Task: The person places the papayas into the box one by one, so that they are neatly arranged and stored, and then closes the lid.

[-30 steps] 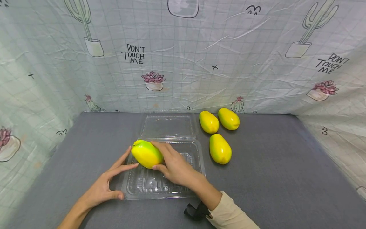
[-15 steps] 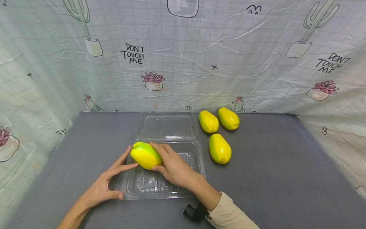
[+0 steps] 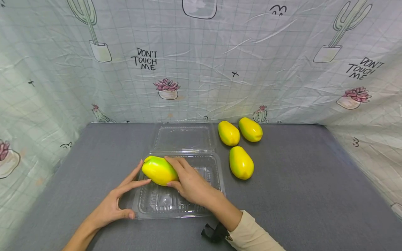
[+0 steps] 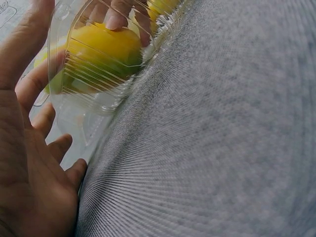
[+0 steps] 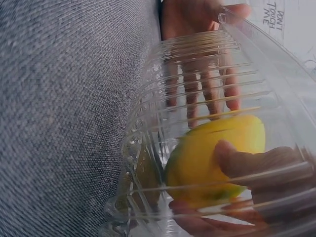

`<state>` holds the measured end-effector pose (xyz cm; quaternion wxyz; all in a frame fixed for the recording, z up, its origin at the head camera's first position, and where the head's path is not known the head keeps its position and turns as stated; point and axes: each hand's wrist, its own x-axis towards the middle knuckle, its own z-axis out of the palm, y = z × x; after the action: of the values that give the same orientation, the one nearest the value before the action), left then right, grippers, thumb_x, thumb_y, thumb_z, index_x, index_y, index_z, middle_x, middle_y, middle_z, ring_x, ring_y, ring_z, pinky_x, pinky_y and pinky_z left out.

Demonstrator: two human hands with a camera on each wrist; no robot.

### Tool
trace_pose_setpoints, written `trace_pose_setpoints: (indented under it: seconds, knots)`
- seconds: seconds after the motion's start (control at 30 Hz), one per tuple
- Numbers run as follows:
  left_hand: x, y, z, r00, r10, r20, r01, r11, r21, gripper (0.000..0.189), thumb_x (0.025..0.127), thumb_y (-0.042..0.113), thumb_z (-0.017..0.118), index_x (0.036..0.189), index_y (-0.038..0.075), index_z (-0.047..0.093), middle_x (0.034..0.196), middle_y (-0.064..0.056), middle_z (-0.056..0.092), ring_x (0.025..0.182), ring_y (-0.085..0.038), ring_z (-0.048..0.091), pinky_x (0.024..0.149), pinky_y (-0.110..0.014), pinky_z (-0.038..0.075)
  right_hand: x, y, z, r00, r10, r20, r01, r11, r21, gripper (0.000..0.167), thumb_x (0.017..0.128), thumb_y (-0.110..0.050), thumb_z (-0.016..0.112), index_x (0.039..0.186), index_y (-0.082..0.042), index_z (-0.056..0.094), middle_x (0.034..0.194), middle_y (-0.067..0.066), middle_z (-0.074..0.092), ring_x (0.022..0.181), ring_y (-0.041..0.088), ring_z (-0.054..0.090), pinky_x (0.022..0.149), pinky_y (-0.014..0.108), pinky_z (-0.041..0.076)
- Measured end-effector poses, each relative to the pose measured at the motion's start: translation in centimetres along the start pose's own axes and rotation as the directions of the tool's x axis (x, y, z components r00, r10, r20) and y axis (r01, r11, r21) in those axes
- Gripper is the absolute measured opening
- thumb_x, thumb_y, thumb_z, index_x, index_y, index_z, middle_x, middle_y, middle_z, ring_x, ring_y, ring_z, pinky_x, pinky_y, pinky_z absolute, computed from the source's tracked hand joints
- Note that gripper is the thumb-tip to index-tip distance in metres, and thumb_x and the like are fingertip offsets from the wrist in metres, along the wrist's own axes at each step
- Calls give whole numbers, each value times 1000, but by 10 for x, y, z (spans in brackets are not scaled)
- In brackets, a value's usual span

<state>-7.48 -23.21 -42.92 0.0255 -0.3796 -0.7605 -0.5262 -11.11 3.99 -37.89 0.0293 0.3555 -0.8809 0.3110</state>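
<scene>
My right hand [image 3: 193,183] grips a glossy yellow-green mango [image 3: 159,170], thumb on the near side and fingers over the far side. The mango lies on its side in the back left part of a clear plastic clamshell box [image 3: 180,214]. In the right wrist view the mango [image 5: 217,153] shows through the box's ribbed wall. My left hand [image 3: 114,202] is spread along the box's left edge, its thumb by the front left corner. Two of its straight fingers reach to the rim beside the mango's stem end.
Three more yellow mangoes lie right of the box: a near one [image 3: 241,163] and two behind it, a left one [image 3: 229,133] and a right one [image 3: 251,129]. The box's lid [image 3: 183,137] lies folded back towards the printed curtain [image 3: 201,69]. Grey cloth [image 3: 298,181] covers the table.
The mango in my right hand has shifted slightly left and lower, into the box's back left part. My left hand keeps its place at the box's edge.
</scene>
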Motion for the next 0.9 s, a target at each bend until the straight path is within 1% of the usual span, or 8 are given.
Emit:
trace_pose_setpoints:
  seconds: [0.13,0.37,0.53,0.67,0.9]
  knots:
    - [1,1,0,1000,7,-1,-7,1000,5,77,81,47,73,137,-1,49,157,-24,6,144,-36,5,109,-17,13,0,1,0,1000,-5,-4,5,1000,-28,71,90,-26,68,149,-15,30,136,7,46,114,22,56,95,36,46]
    - [2,2,-1,1000,-7,-1,7,1000,10,77,81,46,73,137,0,49,157,-23,7,144,-36,5,109,-17,13,1,2,-1,1000,-16,-15,14,996,-90,71,89,-29,68,149,-17,32,140,2,45,111,20,58,85,36,52]
    - [1,1,-1,1000,-9,-2,9,1000,10,77,81,46,73,137,0,49,157,-23,6,144,-36,5,109,-17,13,1,4,-1,999,-24,-24,21,994,-104,72,89,-28,69,149,-18,31,140,2,45,111,18,58,84,35,52]
    - [1,0,0,1000,-6,-2,6,1000,10,76,81,46,73,137,0,49,157,-23,6,144,-36,5,109,-17,13,2,4,0,999,-25,-22,22,993,-113,71,90,-29,67,150,-20,31,142,0,44,112,16,57,81,36,53]
    - [0,-1,0,1000,2,-2,-2,1000,12,77,82,47,72,138,-1,48,157,-24,6,144,-37,4,109,-17,13,2,5,-1,1000,-15,-9,14,994,-110,70,91,-27,66,151,-24,29,143,-1,42,108,16,59,77,36,54]
